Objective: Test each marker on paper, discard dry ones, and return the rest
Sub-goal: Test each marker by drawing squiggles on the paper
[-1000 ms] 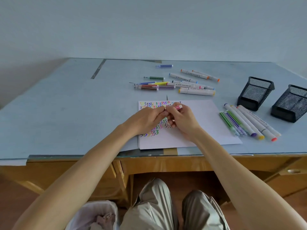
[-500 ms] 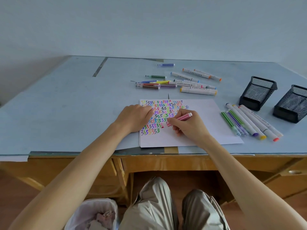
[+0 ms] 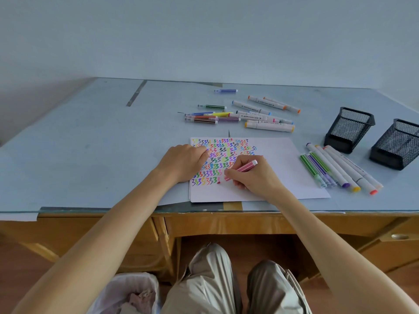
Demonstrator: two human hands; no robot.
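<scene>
The pink marker (image 3: 241,169) sits in the right hand (image 3: 256,177), pinched between the fingertips with its tip pointing down and left toward the paper (image 3: 283,168) and its white end sticking up past the knuckles. The right wrist lies on the sheet, forearm coming in from the lower right. Just beyond the tip there is a small red-pink mark at the end of the lowest row of squiggles.

The left hand (image 3: 183,163) rests on the left edge of the paper, knuckles up and fingers curled under, pinning the sheet down; from here I cannot tell whether it holds anything beneath them.

The marker's barrel is pink with pale lengthwise stripes. The sheet is white, its upper left part filled with rows of small zigzag strokes in many colours, the right side bare.

To the right of the paper a row of markers (image 3: 335,171) lies side by side, thin green and purple ones next to thick white ones with coloured ends. Beyond them stand two black mesh pen holders (image 3: 349,130). Behind the paper a loose scatter of more markers (image 3: 240,114) lies on the pale blue desk (image 3: 90,143). Under the desk edge, by the person's knees, a bin with a white liner (image 3: 127,293) holds some crumpled stuff.
</scene>
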